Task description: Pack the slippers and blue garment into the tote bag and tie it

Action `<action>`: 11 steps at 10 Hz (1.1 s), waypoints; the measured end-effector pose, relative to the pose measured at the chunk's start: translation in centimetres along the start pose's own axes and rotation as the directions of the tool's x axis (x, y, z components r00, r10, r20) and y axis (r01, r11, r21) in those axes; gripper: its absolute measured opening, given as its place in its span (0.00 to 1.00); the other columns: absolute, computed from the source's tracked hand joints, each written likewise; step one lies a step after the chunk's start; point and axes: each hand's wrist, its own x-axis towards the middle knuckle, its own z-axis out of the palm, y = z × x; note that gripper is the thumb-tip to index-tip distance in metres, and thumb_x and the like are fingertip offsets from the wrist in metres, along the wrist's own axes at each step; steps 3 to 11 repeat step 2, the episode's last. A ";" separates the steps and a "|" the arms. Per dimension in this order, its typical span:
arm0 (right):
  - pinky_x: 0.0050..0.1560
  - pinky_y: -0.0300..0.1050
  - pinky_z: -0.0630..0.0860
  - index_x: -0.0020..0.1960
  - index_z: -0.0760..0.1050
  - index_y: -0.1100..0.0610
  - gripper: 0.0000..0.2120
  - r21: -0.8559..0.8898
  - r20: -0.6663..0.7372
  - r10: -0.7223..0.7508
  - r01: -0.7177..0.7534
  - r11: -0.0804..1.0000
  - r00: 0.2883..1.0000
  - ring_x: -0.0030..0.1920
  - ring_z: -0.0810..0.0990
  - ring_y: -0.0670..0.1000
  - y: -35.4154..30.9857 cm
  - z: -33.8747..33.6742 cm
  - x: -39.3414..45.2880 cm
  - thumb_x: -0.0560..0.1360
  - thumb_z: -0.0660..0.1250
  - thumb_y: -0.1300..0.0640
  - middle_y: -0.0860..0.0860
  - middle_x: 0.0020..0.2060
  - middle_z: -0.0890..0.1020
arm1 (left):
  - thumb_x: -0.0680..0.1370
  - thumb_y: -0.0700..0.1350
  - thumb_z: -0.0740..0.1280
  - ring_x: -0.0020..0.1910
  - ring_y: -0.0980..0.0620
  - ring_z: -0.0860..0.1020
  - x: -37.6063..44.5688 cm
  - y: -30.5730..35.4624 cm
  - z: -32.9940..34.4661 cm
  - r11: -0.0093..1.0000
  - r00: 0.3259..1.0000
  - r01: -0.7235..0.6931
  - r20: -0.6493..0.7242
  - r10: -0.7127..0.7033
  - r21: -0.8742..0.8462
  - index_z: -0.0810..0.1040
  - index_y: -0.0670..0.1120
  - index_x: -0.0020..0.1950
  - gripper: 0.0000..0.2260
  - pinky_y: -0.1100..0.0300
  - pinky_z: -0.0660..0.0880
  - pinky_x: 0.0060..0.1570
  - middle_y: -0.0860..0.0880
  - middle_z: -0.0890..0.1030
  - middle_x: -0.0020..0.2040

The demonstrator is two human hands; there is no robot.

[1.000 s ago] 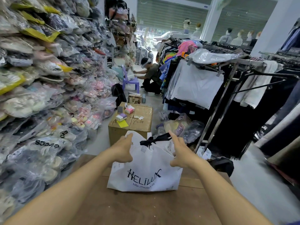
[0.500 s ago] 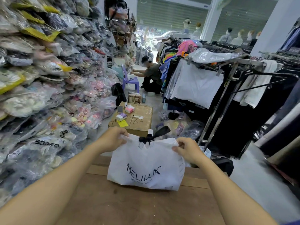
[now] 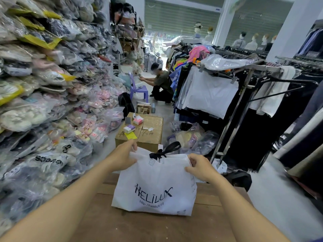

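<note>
Our hands, left (image 3: 122,158) and right (image 3: 201,169), pinch the soft, light tote bag (image 3: 155,186) at its ten and two o'clock corners; lift there.

The tote bag (image 3: 154,185) stands on the tabletop (image 3: 150,226), in the middle. The left hand (image 3: 122,158) holds its top left corner and the right hand (image 3: 201,167) holds its top right corner. The tied handles (image 3: 165,151) stick up between the hands. Behind the bag a cardboard box (image 3: 148,130) sits on the floor, with small things on top. Packed bags (image 3: 43,95) pile up on the left. A clothes rack (image 3: 236,88) stands on the right.
</note>
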 end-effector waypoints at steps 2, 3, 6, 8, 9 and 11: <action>0.65 0.45 0.67 0.78 0.60 0.48 0.39 0.251 0.164 -0.059 0.016 0.968 0.985 0.73 0.65 0.47 -1.3 -1.5 -1.2 0.72 0.73 0.48 0.43 0.70 0.68 | 0.62 0.64 0.75 0.60 0.52 0.64 -0.9 1.1 -1.3 1.000 1.000 -0.024 0.018 0.024 -0.009 0.60 0.56 0.65 0.38 0.51 0.66 0.60 0.54 0.70 0.58; 0.65 0.45 0.67 0.78 0.60 0.48 0.39 0.251 0.164 -0.059 0.016 0.968 0.985 0.73 0.65 0.47 -1.3 -1.5 -1.2 0.72 0.73 0.48 0.43 0.70 0.68 | 0.62 0.64 0.75 0.60 0.52 0.64 -0.9 1.1 -1.3 1.000 1.000 -0.024 0.018 0.024 -0.009 0.60 0.56 0.65 0.38 0.51 0.66 0.60 0.54 0.70 0.58; 0.65 0.45 0.67 0.78 0.60 0.48 0.39 0.251 0.164 -0.059 0.016 0.968 0.985 0.73 0.65 0.47 -1.3 -1.5 -1.2 0.72 0.73 0.48 0.43 0.70 0.68 | 0.62 0.64 0.75 0.60 0.52 0.64 -0.9 1.1 -1.3 1.000 1.000 -0.024 0.018 0.024 -0.009 0.60 0.56 0.65 0.38 0.51 0.66 0.60 0.54 0.70 0.58; 0.65 0.45 0.67 0.78 0.60 0.48 0.39 0.251 0.164 -0.059 0.016 0.968 0.985 0.73 0.65 0.47 -1.3 -1.5 -1.2 0.72 0.73 0.48 0.43 0.70 0.68 | 0.62 0.64 0.75 0.60 0.52 0.64 -0.9 1.1 -1.3 1.000 1.000 -0.024 0.018 0.024 -0.009 0.60 0.56 0.65 0.38 0.51 0.66 0.60 0.54 0.70 0.58; 0.65 0.45 0.67 0.78 0.60 0.48 0.39 0.251 0.164 -0.059 0.016 0.968 0.985 0.73 0.65 0.47 -1.3 -1.5 -1.2 0.72 0.73 0.48 0.43 0.70 0.68 | 0.62 0.64 0.75 0.60 0.52 0.64 -0.9 1.1 -1.3 1.000 1.000 -0.024 0.018 0.024 -0.009 0.60 0.56 0.65 0.38 0.51 0.66 0.60 0.54 0.70 0.58; 0.65 0.45 0.67 0.78 0.60 0.48 0.39 0.251 0.164 -0.059 0.016 0.968 0.985 0.73 0.65 0.47 -1.3 -1.5 -1.2 0.72 0.73 0.48 0.43 0.70 0.68 | 0.62 0.64 0.75 0.60 0.52 0.64 -0.9 1.1 -1.3 1.000 1.000 -0.024 0.018 0.024 -0.009 0.60 0.56 0.65 0.38 0.51 0.66 0.60 0.54 0.70 0.58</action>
